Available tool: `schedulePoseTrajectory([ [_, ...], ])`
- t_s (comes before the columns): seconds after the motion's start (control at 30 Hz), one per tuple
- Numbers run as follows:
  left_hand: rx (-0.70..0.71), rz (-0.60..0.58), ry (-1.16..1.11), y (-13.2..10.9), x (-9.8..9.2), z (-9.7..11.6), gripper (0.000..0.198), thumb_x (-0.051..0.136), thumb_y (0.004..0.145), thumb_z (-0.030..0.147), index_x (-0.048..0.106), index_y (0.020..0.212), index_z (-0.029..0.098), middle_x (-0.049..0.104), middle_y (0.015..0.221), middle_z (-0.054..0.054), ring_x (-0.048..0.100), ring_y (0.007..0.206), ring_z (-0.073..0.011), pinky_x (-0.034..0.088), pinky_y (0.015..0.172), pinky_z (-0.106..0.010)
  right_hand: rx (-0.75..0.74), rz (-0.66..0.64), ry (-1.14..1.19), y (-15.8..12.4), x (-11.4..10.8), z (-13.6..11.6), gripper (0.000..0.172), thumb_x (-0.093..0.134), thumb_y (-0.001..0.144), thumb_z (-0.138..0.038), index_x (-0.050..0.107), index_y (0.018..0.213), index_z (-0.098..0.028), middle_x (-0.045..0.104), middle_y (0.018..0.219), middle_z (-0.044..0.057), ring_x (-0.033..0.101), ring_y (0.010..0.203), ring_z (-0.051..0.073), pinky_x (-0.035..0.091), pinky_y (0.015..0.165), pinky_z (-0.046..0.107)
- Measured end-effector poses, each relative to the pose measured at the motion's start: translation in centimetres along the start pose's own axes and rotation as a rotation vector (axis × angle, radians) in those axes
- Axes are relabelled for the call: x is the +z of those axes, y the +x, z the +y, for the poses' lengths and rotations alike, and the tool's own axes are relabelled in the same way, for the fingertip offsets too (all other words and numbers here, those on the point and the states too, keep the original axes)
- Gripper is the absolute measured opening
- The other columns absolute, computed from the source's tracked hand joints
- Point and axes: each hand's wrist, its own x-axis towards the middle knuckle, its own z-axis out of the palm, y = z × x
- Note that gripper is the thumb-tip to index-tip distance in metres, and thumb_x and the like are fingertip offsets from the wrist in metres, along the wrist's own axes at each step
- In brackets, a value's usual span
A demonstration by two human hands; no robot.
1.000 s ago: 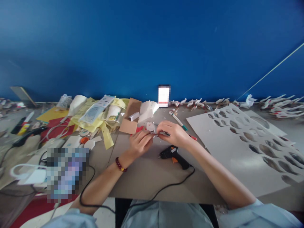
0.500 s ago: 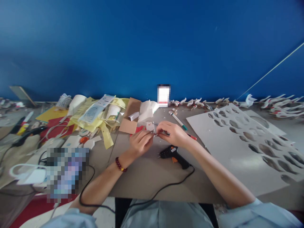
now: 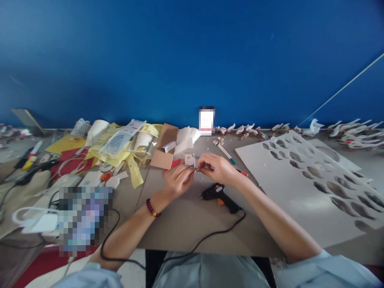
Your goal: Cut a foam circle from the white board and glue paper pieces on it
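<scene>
Blue wall (image 3: 192, 60) behind a cluttered grey-brown table (image 3: 180, 236).
At the right lies a white sheet (image 3: 279, 180) pierced with oval holes; in the middle, the left hand (image 3: 178, 182) and right hand (image 3: 221, 170) nearly meet, fingers pinched narrow; a black glue gun (image 3: 220, 195) rests just on their near side, a green-capped marker (image 3: 226, 154) beyond the right hand; a pale piece (image 3: 196, 170) is held between both hands' fingertips, too small to make out.
</scene>
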Motion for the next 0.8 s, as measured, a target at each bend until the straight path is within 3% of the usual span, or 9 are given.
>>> schedulePoseTrajectory([
  [0.17,-0.135,0.008,-0.107,-0.2,0.4,0.2,0.020,0.059,0.081,0.012,0.063,0.099,0.019,0.069,0.086,-0.005,0.066,0.080,-0.0157,0.054,0.078,-0.027,0.132,0.005,0.078,0.1,0.2,0.4,0.001,0.059,0.083,-0.019,0.058,0.083,-0.020,0.061,0.078,0.001,0.055,0.070,0.013,0.043,0.064,0.024],
  [0.33,-0.364,-0.017,-0.299,0.2,0.3,0.5,0.012,0.061,0.081,0.017,0.064,0.093,0.019,0.069,0.085,-0.006,0.065,0.081,-0.0160,0.054,0.074,-0.028,0.251,0.010,0.214,0.2,0.6,0.9,0.011,0.063,0.081,-0.026,0.058,0.088,-0.020,0.062,0.078,0.000,0.056,0.068,0.012,0.046,0.064,0.026],
  [0.5,-0.880,-0.142,-0.669,0.5,0.5,0.3,0.018,0.065,0.078,0.029,0.064,0.091,0.017,0.069,0.085,-0.005,0.062,0.057,-0.0109,0.050,0.049,-0.021,0.355,0.010,0.373,0.1,1.0,1.6,0.025,0.066,0.078,-0.031,0.057,0.098,-0.020,0.062,0.082,0.002,0.058,0.071,0.013,0.050,0.065,0.027],
  [0.6,-1.117,-0.178,-0.881,0.9,0.6,0.1,0.027,0.071,0.071,0.035,0.064,0.088,0.015,0.067,0.069,-0.002,0.059,0.049,-0.0106,0.048,0.044,-0.021,0.457,-0.022,0.445,0.3,0.9,1.9,0.022,0.062,0.079,-0.033,0.057,0.095,-0.019,0.062,0.077,0.002,0.057,0.064,0.012,0.048,0.055,0.024],
  [0.8,-1.176,-0.194,-0.940,1.6,0.2,0.2,0.024,0.074,0.067,0.032,0.067,0.083,0.015,0.069,0.067,-0.002,0.058,0.047,-0.0095,0.048,0.046,-0.021,0.606,0.010,0.549,0.5,0.7,1.9,0.016,0.059,0.081,-0.032,0.057,0.084,-0.016,0.061,0.071,0.001,0.055,0.056,0.009,0.047,0.051,0.022],
])
